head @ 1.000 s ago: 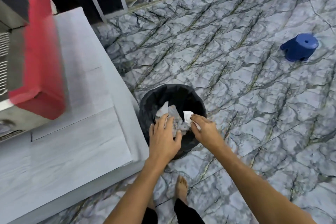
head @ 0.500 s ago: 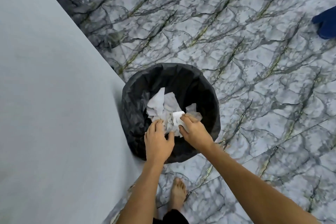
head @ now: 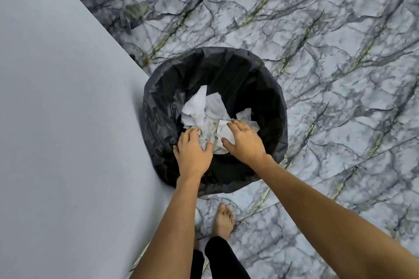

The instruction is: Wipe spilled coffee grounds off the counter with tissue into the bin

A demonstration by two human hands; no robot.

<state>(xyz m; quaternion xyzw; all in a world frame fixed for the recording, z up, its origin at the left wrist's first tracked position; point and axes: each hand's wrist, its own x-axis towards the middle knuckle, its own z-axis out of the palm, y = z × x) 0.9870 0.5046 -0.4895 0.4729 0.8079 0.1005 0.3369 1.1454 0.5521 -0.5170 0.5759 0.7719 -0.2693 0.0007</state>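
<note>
A black-lined bin [head: 271, 88] stands on the floor against the counter's [head: 68, 120] edge. Crumpled white tissue [head: 199, 106], stained in places, lies piled inside it. Both my hands reach down into the bin's mouth. My left hand [head: 192, 153] has its fingertips curled into the stained tissue, thumb against it. My right hand [head: 246, 142] lies palm down with fingers spread over a white piece of tissue [head: 223, 132], which shows between thumb and forefinger.
The pale grey counter fills the left side, its edge running diagonally to the bin. Marble-patterned floor [head: 328, 52] spreads to the right and behind. My bare foot [head: 223, 219] stands just in front of the bin.
The view has dropped and closed in on the bin; the red appliance and blue stools are out of sight. My right hand's fingers have spread out from their pinch on the white piece.
</note>
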